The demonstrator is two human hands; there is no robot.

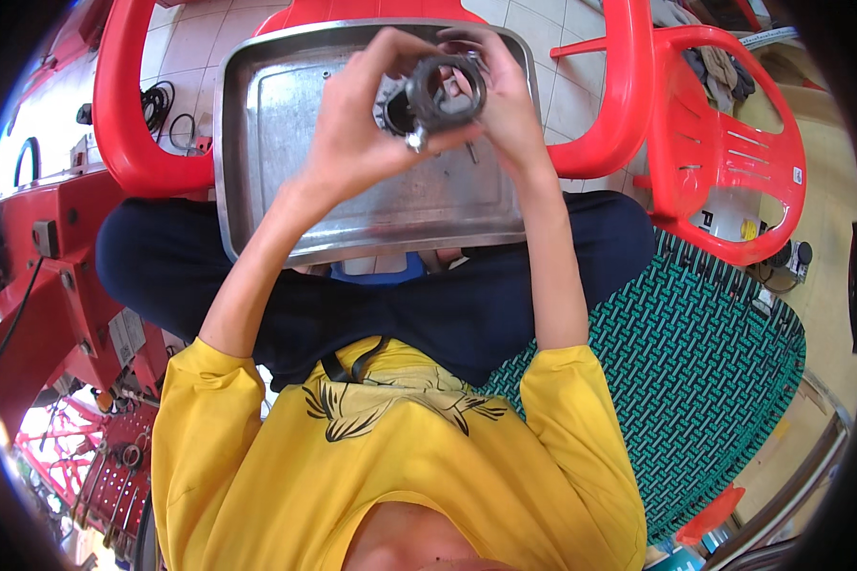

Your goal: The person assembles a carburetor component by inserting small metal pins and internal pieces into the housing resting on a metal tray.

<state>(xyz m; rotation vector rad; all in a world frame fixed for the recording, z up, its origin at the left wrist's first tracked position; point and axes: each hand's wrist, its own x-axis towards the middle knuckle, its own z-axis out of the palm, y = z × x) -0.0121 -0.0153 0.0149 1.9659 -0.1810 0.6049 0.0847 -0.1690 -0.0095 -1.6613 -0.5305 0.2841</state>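
Both our left hand [350,124] and right hand [510,107] gripped the ring [426,105], upper centre; we judged it heavy, rigid, best held by its outer wall.

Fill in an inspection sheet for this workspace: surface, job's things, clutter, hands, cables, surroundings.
Surface: metal tray, between the arms of a red chair.
Job's things: dark metal part with a round opening, held above the tray.
Clutter: small piece in the tray, too small to identify; grey cloth at upper right.
Hands: left hand and right hand, both on the part.
Cables: black cable, loosely coiled on the tiles, left.
Surroundings: second chair and green woven seat, right; red machine, left.
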